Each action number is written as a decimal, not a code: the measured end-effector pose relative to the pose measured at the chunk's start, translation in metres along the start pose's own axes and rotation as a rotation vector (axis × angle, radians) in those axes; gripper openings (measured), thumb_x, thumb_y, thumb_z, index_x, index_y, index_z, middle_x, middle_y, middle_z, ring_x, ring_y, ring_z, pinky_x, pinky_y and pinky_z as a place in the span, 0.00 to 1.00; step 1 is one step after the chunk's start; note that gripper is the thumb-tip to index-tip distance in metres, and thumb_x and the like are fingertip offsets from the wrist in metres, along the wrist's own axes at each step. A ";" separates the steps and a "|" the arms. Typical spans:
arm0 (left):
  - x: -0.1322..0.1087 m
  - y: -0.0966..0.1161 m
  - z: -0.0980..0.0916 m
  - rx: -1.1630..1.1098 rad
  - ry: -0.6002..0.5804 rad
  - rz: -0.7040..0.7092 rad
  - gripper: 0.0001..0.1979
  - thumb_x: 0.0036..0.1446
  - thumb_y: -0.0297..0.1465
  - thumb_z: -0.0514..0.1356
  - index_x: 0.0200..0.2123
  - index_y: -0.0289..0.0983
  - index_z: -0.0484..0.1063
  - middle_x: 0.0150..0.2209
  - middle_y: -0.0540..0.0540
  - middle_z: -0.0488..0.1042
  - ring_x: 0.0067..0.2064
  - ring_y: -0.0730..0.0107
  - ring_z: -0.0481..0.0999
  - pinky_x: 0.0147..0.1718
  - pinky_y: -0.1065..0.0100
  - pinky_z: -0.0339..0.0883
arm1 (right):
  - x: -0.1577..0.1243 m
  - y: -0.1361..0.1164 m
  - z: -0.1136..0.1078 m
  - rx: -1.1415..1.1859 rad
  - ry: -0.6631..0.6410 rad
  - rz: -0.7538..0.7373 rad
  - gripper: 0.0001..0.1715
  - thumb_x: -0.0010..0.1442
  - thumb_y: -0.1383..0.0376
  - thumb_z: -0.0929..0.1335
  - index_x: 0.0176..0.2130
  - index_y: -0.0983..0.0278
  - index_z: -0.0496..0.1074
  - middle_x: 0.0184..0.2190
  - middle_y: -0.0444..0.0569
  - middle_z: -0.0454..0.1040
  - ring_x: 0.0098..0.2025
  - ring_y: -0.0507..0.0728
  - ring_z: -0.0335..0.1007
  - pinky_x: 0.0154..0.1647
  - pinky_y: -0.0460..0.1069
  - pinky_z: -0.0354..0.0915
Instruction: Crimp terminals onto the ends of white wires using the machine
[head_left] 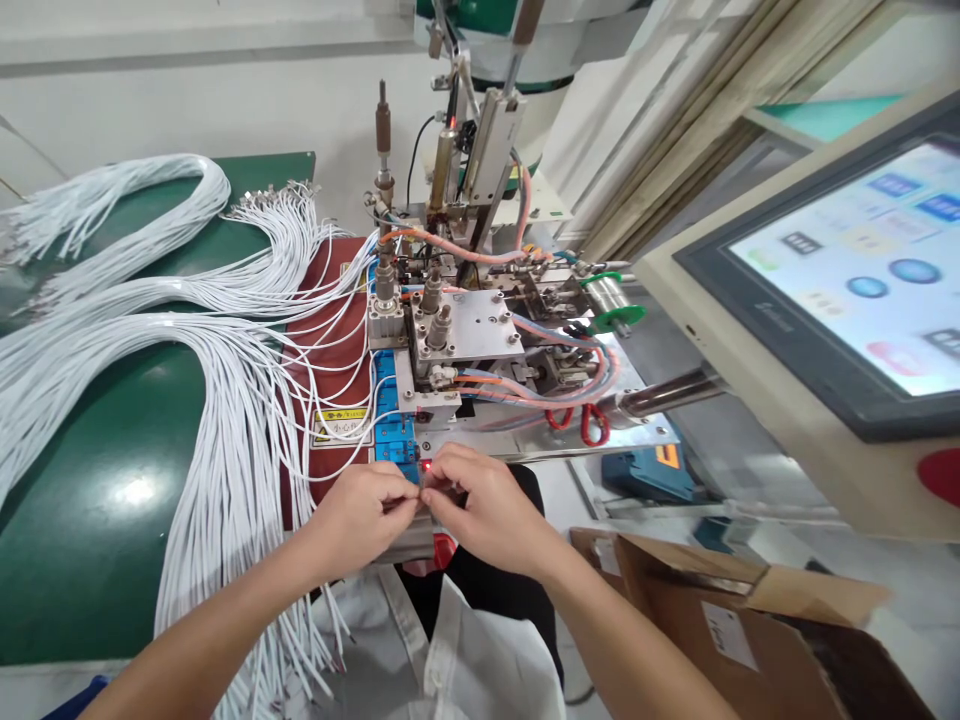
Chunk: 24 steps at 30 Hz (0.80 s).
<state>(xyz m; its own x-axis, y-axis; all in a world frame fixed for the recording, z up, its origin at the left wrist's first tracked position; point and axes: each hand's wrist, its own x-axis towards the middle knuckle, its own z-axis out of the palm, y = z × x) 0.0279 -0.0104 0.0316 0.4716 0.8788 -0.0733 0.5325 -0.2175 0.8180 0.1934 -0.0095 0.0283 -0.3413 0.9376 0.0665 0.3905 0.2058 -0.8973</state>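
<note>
My left hand (365, 512) and my right hand (480, 505) meet fingertip to fingertip at the front edge of a small bench machine (457, 330). Both pinch a small part I cannot make out, just below a blue fixture (390, 420) and a red indicator light (427, 466). Thin white wires (330, 400) run from the fixture leftward to a large bundle of white wires (217, 440) draped over the green table (82, 540).
A touchscreen panel (862, 270) stands at the right. An open cardboard box (750, 620) sits at the lower right. Hoses and cylinders crowd the machine top. A second white wire bundle (135, 200) lies at the far left. White cloth covers my lap.
</note>
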 end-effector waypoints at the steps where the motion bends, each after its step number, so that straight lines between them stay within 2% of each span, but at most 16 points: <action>1: 0.000 0.000 0.001 -0.007 0.028 -0.035 0.11 0.52 0.25 0.53 0.22 0.37 0.73 0.21 0.50 0.68 0.25 0.74 0.66 0.25 0.73 0.59 | 0.000 0.000 0.003 0.026 0.043 0.018 0.06 0.50 0.71 0.65 0.23 0.63 0.68 0.23 0.43 0.65 0.26 0.51 0.60 0.26 0.46 0.57; 4: 0.000 0.000 0.006 -0.098 0.210 -0.137 0.08 0.52 0.27 0.54 0.26 0.36 0.73 0.24 0.50 0.70 0.26 0.74 0.67 0.26 0.74 0.61 | -0.001 0.004 0.019 0.217 0.280 0.144 0.10 0.52 0.67 0.65 0.21 0.64 0.65 0.21 0.42 0.62 0.24 0.50 0.58 0.25 0.45 0.56; 6: -0.001 -0.001 0.010 -0.142 0.280 -0.147 0.08 0.53 0.28 0.54 0.28 0.36 0.74 0.25 0.49 0.71 0.27 0.74 0.68 0.27 0.73 0.62 | -0.003 0.008 0.030 0.320 0.370 0.197 0.11 0.53 0.65 0.65 0.21 0.64 0.65 0.21 0.42 0.62 0.24 0.50 0.57 0.25 0.45 0.57; 10: -0.002 -0.001 0.010 -0.138 0.348 -0.141 0.08 0.53 0.30 0.55 0.30 0.36 0.75 0.25 0.49 0.71 0.28 0.73 0.69 0.28 0.74 0.62 | -0.006 0.015 0.037 0.352 0.355 0.199 0.11 0.52 0.64 0.66 0.21 0.65 0.67 0.21 0.43 0.63 0.25 0.51 0.59 0.27 0.46 0.57; 15: -0.002 0.002 0.007 -0.111 0.295 -0.116 0.09 0.53 0.29 0.55 0.32 0.37 0.76 0.24 0.49 0.70 0.27 0.73 0.68 0.28 0.73 0.62 | -0.002 0.012 0.029 0.477 0.382 0.248 0.07 0.51 0.63 0.66 0.25 0.65 0.70 0.25 0.45 0.68 0.27 0.51 0.62 0.28 0.46 0.60; 18: -0.001 0.001 0.008 -0.128 0.289 -0.112 0.09 0.53 0.28 0.55 0.32 0.38 0.76 0.25 0.49 0.71 0.28 0.73 0.68 0.28 0.73 0.63 | -0.001 0.011 0.029 0.508 0.356 0.282 0.06 0.49 0.64 0.68 0.23 0.65 0.69 0.23 0.44 0.67 0.25 0.51 0.62 0.27 0.46 0.60; 21: -0.001 -0.001 0.012 -0.181 0.296 -0.137 0.08 0.52 0.29 0.56 0.30 0.37 0.76 0.26 0.48 0.71 0.28 0.73 0.68 0.29 0.72 0.64 | -0.002 0.013 0.032 0.447 0.357 0.262 0.06 0.49 0.66 0.67 0.23 0.64 0.67 0.22 0.43 0.65 0.24 0.50 0.60 0.26 0.46 0.59; 24: 0.001 -0.004 0.014 -0.357 0.266 -0.252 0.08 0.51 0.31 0.57 0.31 0.35 0.75 0.25 0.48 0.71 0.24 0.75 0.67 0.23 0.73 0.63 | -0.003 0.016 0.032 0.283 0.382 0.171 0.05 0.50 0.68 0.66 0.23 0.64 0.67 0.22 0.43 0.66 0.25 0.51 0.60 0.28 0.46 0.59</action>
<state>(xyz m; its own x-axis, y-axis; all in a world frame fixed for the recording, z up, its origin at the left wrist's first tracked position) 0.0360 -0.0150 0.0205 0.1400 0.9730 -0.1836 0.3112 0.1329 0.9410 0.1731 -0.0185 0.0000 0.0649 0.9978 0.0157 0.1482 0.0060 -0.9889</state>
